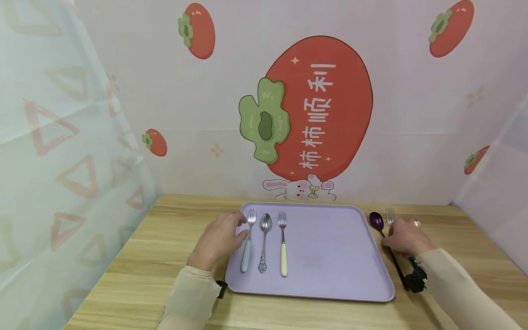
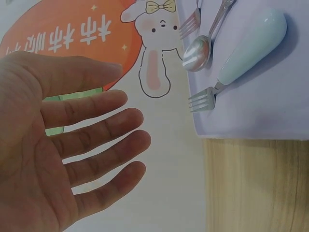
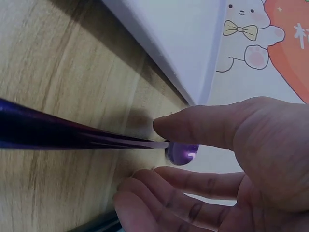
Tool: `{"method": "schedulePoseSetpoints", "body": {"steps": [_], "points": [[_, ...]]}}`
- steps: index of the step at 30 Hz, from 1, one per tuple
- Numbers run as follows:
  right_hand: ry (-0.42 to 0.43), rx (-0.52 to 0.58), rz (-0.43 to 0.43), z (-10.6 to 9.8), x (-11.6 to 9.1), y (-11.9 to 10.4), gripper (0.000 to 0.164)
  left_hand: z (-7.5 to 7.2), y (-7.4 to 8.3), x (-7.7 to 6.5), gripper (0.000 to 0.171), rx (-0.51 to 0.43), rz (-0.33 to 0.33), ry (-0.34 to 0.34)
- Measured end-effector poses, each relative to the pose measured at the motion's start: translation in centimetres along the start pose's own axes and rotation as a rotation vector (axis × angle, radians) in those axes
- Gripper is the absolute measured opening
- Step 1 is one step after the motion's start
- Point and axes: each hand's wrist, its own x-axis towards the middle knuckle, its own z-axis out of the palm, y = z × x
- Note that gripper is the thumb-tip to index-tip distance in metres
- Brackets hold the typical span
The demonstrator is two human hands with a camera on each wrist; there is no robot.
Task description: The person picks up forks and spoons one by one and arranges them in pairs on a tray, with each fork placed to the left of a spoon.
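My left hand [image 1: 220, 237] hovers at the left edge of the lilac tray [image 1: 330, 252], fingers loosely extended and holding nothing. Nearest to it on the tray is a fork with a pale blue handle [image 1: 246, 256]. Beside that lie an ornate silver spoon [image 1: 266, 223] and a fork with a cream handle [image 1: 283, 259]. To the right of the tray, my right hand [image 1: 406, 236] reaches down over a purple spoon [image 1: 376, 221]. In the right wrist view its long dark handle [image 3: 72, 133] runs between the parted thumb and bent fingers.
Another fork [image 1: 390, 213] lies right of the purple spoon, partly hidden by my right hand. A dark green handle [image 1: 414, 262] shows below that hand. The wooden table [image 1: 136, 266] meets a printed backdrop [image 1: 198, 91] behind the tray.
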Motion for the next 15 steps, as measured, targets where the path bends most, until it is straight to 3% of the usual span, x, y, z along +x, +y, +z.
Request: {"method": "schedulePoseSetpoints", "body": {"steps": [4, 10, 15], "points": [[-0.008, -0.003, 0.014, 0.09, 0.3, 0.15, 0.021, 0.07, -0.01, 0.05, 0.023, 0.006, 0.012, 0.002], [0.003, -0.032, 0.008, 0.54, 0.71, 0.35, 0.032, 0.05, 0.04, -0.03, 0.02, 0.006, 0.015, 0.001], [-0.035, 0.01, 0.029, 0.46, 0.84, 0.19, 0.032, 0.06, 0.08, -0.07, 0.019, 0.006, 0.016, -0.001]]}}
